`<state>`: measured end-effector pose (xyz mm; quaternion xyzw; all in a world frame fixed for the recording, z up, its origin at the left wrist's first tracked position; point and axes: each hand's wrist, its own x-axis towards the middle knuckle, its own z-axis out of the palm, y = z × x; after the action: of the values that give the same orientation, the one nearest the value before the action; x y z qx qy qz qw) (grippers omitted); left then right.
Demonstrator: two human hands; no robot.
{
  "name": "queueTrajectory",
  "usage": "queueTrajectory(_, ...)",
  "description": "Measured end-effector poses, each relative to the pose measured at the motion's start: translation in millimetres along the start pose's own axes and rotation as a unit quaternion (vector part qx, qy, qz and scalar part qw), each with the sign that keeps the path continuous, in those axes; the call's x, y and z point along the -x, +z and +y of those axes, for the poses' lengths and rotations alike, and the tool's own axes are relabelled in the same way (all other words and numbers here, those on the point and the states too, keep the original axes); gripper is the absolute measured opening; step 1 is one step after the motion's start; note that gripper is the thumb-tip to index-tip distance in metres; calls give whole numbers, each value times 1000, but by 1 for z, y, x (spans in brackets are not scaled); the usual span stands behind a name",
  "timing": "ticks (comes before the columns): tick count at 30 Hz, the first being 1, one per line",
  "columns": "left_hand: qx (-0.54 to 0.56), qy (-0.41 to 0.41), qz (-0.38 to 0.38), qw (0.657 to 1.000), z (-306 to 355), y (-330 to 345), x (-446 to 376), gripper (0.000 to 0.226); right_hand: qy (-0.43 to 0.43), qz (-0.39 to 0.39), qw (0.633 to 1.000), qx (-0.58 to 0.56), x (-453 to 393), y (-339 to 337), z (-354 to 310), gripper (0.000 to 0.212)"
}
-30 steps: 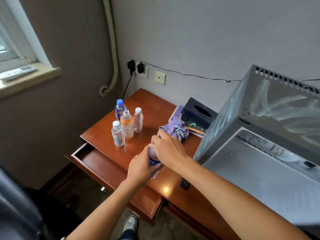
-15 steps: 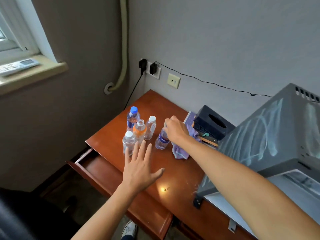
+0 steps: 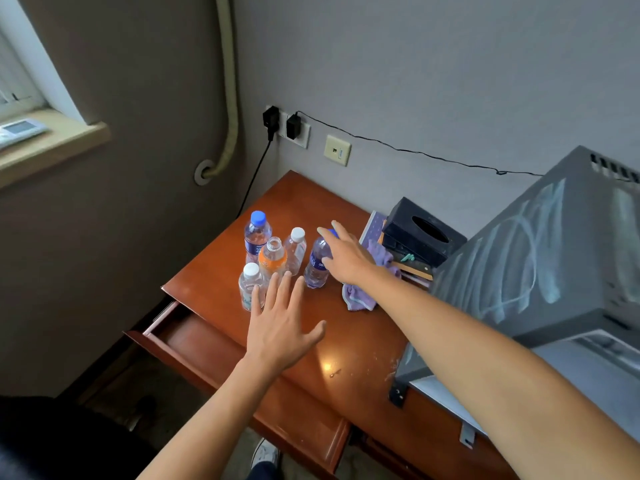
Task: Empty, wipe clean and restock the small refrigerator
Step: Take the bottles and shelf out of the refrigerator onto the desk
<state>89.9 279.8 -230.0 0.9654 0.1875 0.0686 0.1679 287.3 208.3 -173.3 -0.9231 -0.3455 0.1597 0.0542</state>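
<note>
Fridge (image 3: pixel 540 258) at right on desk (image 3: pixel 360 341), grey, streaked; interior not readable from here. Nearest: left hand (image 3: pixel 277 327) flat and spread, gripping nothing, fingertips just short of front bottle (image 3: pixel 250 285). Beyond that, orange bottle (image 3: pixel 273 258), clear bottle (image 3: pixel 296 249) and blue-cap bottle (image 3: pixel 257 232) clustered upright. Just right of cluster: fifth bottle (image 3: pixel 317 263), upright, long axis vertical, standing on desk. Right hand (image 3: pixel 346 258) touching its right side, fingers extended over cap, not visibly wrapped; looks like letting go rather than gripping. Lies nearer right hand than left; fridge well to right of it. Purple cloth (image 3: pixel 360 296) beside right wrist, near enough for either hand, closer to right. Probably emptying stage done or nearly; wiping likely next
</note>
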Motion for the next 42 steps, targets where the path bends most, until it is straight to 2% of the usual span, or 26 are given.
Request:
queueTrajectory(2, -7, 6, 3, 1000, 6, 0, 2, 93, -3, 35, 999, 12, 17, 5, 3, 70)
queueTrajectory(8, -19, 16, 23, 999, 34, 4, 29, 91, -53, 191, 980, 33, 120, 37, 9, 64)
queueTrajectory(13, -19, 43, 26, 999, 76, 23, 79, 85, -31, 214, 976, 33, 202, 64, 36, 64)
queueTrajectory(16, -19, 78, 17, 997, 107, 37, 109, 83, -8, 254, 967, 17, 252, 68, 54, 59)
queueTrajectory(24, -7, 245, -13, 969, 219, 61, 156, 79, 170, 303, 938, -3, 368, 83, 135, 56)
queueTrajectory(31, -41, 304, -34, 951, 328, 63, 137, 82, 277, 349, 895, 0, 431, 71, 192, 54)
queueTrajectory(34, -70, 319, -29, 945, 370, 54, 123, 84, 302, 356, 884, -11, 444, 62, 200, 61)
queueTrajectory(42, -128, 334, -13, 934, 417, 49, 91, 96, 317, 374, 871, -40, 453, 48, 211, 62)
